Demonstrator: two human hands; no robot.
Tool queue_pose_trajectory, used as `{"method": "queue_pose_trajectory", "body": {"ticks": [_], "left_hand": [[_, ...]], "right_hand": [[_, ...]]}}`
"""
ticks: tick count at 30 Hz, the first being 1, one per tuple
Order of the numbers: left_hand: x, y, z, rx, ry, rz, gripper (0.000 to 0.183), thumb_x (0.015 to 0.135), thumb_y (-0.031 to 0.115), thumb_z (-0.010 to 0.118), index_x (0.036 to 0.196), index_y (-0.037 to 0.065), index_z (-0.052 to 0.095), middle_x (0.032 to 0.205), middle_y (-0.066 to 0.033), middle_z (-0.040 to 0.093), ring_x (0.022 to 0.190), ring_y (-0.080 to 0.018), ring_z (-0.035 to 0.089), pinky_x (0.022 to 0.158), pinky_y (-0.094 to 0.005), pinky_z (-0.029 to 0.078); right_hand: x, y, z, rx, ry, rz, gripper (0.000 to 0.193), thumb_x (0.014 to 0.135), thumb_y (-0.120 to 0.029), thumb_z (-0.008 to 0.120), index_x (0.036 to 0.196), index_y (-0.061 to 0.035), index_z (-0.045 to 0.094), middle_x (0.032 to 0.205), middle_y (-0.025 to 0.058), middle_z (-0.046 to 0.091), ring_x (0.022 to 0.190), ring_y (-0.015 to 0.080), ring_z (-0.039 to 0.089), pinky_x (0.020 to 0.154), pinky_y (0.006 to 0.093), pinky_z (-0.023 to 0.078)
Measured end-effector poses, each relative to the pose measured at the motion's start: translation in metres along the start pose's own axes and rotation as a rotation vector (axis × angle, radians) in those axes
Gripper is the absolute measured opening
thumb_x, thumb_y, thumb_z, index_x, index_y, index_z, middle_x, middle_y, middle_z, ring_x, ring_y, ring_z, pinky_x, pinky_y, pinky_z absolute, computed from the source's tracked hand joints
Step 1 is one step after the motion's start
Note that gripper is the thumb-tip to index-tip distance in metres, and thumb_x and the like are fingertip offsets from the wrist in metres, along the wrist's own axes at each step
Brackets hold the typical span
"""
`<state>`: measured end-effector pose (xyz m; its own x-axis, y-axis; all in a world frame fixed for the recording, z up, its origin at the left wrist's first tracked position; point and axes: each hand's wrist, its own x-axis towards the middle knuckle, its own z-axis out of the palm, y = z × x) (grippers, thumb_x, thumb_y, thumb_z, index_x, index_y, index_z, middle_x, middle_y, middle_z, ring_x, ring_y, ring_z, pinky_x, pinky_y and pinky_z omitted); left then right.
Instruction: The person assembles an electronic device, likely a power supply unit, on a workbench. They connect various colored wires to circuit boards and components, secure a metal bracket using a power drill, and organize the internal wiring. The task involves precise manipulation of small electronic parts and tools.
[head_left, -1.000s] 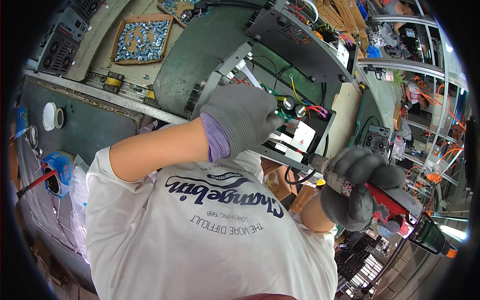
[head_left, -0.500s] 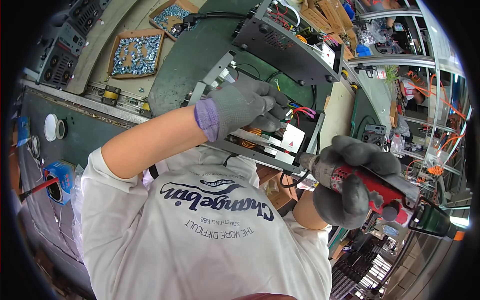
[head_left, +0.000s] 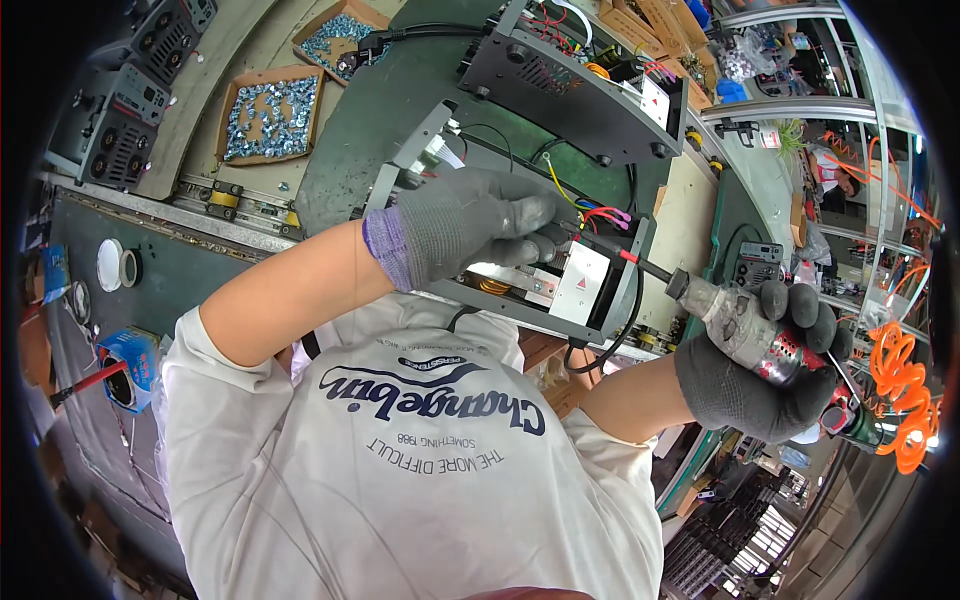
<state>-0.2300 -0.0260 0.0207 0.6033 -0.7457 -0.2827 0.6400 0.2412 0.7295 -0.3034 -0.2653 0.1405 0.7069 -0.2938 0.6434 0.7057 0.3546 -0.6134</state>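
My left hand (head_left: 480,225), in a grey glove with a purple cuff, is over an open metal chassis (head_left: 590,335). Its fingers are pinched together at the tip of a long driver bit (head_left: 655,268); whatever they hold there is hidden. The bit, dark with a red band, belongs to the red and grey power screwdriver (head_left: 735,325) that my right hand (head_left: 765,390) grips. The tool lies nearly level, pointing left over the chassis. Inside the chassis are a white block (head_left: 580,285) with a red triangle mark, a copper coil, and red, blue and yellow-green wires (head_left: 605,215).
A second black chassis (head_left: 570,105) stands tilted just beyond. Cardboard trays of screws (head_left: 270,118) sit at the far left, near finished grey units (head_left: 120,120). An orange coiled hose (head_left: 897,385) hangs by the screwdriver's rear. A black cable (head_left: 636,320) loops off the chassis.
The screwdriver has moved up and right, away from the chassis's near side, and its bit now reaches my left fingers. My left hand has shifted slightly left and its fingers have drawn together.
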Motion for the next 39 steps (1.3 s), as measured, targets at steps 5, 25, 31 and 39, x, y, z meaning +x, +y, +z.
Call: {"method": "queue_pose_trajectory", "body": {"ticks": [5,25,31,39], "left_hand": [[-0.004,0.005,0.014,-0.058,0.084,0.009,0.045,0.098,0.035,0.067,0.122,-0.003,0.060,0.099,-0.0053,0.064,0.081,-0.0081,0.058,0.073,-0.0219,0.050],[-0.005,0.010,0.010,0.169,0.049,0.091,0.044,0.100,0.037,0.065,0.112,-0.005,0.064,0.091,-0.0072,0.066,0.072,-0.0091,0.058,0.060,-0.0207,0.047],[0.002,0.007,0.009,0.076,0.030,0.007,0.066,0.102,0.058,0.049,0.115,-0.005,0.064,0.095,-0.0098,0.068,0.072,-0.0107,0.060,0.056,-0.0205,0.046],[0.012,-0.003,-0.012,0.026,0.059,-0.031,0.058,0.102,0.044,0.049,0.130,-0.006,0.056,0.103,-0.0109,0.066,0.079,-0.0106,0.062,0.063,-0.0197,0.050]], "right_hand": [[-0.003,0.003,-0.005,0.008,0.012,-0.018,0.039,0.094,-0.031,0.062,0.124,-0.0070,0.060,0.100,0.0076,0.061,0.097,0.0301,0.057,0.073,0.0451,0.048],[-0.006,0.009,-0.004,0.067,0.027,0.074,0.033,0.095,-0.032,0.063,0.118,-0.0088,0.057,0.094,0.0022,0.053,0.092,0.0251,0.050,0.075,0.0436,0.043],[-0.003,0.013,-0.004,0.167,0.079,0.065,0.030,0.093,-0.029,0.063,0.115,-0.0096,0.057,0.089,0.0010,0.050,0.085,0.0232,0.046,0.071,0.0414,0.041],[-0.008,-0.014,-0.007,-0.107,-0.035,0.206,0.035,0.091,-0.031,0.065,0.120,-0.0127,0.056,0.084,0.0021,0.045,0.077,0.0217,0.043,0.067,0.0387,0.039]]}}
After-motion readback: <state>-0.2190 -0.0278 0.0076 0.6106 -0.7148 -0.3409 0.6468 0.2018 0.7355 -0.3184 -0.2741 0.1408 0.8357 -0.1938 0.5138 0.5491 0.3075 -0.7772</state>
